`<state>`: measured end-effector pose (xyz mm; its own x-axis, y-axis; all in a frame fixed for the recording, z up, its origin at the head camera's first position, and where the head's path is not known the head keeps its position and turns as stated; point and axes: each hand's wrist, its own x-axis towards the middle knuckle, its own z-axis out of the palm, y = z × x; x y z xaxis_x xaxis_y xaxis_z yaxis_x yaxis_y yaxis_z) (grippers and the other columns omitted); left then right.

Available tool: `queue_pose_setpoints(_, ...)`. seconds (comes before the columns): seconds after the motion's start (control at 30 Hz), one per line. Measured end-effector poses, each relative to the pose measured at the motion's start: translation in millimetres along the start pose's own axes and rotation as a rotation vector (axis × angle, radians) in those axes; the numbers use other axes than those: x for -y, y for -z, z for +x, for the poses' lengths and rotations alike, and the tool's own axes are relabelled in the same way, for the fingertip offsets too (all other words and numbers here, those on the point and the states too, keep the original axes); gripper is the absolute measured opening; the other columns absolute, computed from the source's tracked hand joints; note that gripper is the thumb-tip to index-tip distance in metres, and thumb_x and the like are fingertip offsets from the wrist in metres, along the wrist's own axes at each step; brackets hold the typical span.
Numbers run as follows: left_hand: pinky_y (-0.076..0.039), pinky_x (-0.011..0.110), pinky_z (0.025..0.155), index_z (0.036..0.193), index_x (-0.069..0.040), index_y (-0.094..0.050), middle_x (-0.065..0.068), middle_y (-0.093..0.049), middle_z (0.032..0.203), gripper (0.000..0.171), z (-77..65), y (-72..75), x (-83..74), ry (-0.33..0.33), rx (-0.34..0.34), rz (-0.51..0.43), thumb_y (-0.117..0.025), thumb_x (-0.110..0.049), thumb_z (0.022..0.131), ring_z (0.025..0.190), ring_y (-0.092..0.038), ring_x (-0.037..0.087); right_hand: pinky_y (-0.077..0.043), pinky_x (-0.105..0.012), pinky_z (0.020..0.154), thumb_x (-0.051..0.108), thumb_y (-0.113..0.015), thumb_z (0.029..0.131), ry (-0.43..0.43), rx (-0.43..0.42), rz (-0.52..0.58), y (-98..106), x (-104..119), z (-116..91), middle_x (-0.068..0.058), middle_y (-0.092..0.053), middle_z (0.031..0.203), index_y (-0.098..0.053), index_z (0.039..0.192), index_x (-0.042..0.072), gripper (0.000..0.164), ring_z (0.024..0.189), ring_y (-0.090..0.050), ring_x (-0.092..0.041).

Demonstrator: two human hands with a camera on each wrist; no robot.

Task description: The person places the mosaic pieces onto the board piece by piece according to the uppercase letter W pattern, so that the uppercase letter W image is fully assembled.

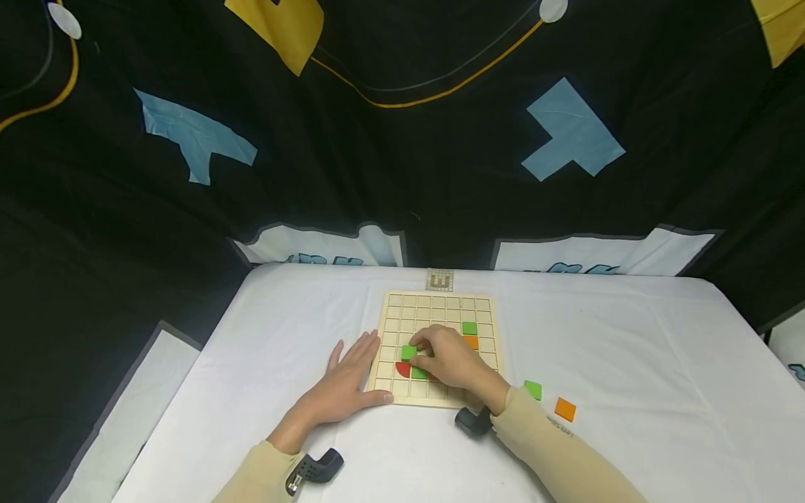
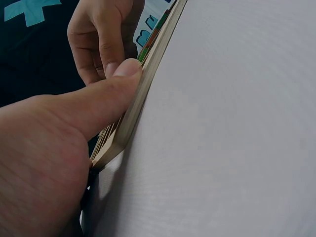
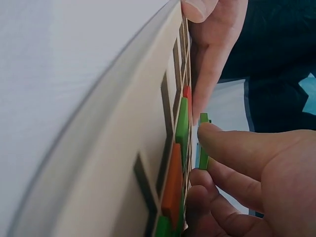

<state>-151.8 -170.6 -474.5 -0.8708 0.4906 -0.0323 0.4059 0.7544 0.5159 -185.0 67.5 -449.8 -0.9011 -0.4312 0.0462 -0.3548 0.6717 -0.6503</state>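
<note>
A wooden grid board point(image 1: 415, 396) lies on the white table. My right hand point(image 1: 451, 358) pinches a green square tile point(image 1: 409, 353) between thumb and fingers, a little above the grid in the right wrist view. Below it on the board sit a red rounded tile point(image 1: 403, 370) and a green tile point(image 1: 418, 374); more tiles there are partly hidden by the hand. Another green tile point(image 1: 469, 328) and an orange tile point(image 1: 471, 342) lie toward the board's right side. With fingers spread, my left hand point(image 1: 342, 391) rests along the left edge, its thumb touching the front left corner area.
On the cloth right of the board lie a loose green tile point(image 1: 533, 390) and an orange tile point(image 1: 565, 409). A small patterned square point(image 1: 439, 280) sits just beyond the board's far edge. Behind the table hangs a dark curtain point(image 1: 440, 175).
</note>
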Motion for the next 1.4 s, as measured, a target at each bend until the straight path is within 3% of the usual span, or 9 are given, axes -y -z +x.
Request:
queue_pose_setpoints(0.97,0.007,0.059,0.119,0.158,0.003,-0.018,0.015,-0.012,0.167,0.104,-0.6,2.3,-2.0,-0.014,-0.001,-0.007,-0.067,-0.058,0.090,0.155,-0.006,0.029,-0.051,-0.033,0.079,0.016,-0.079,0.087,0.047,0.011,-0.098,-2.6,7.7,7.5,-0.001,-0.067,0.094,-0.075,0.107,0.005,0.023,0.082,-0.054,-0.015)
queue_pose_setpoints(1.4,0.006,0.059,0.120,0.158,0.005,-0.019,0.016,-0.014,0.167,0.103,-0.1,1.7,-3.2,-0.008,-0.007,0.004,-0.068,-0.056,0.090,0.154,-0.008,0.031,-0.052,-0.033,0.081,0.017,-0.080,0.086,0.030,-0.006,-0.112,-4.9,5.8,7.6,-0.001,-0.068,0.096,-0.077,0.105,0.006,0.022,0.084,-0.056,-0.014)
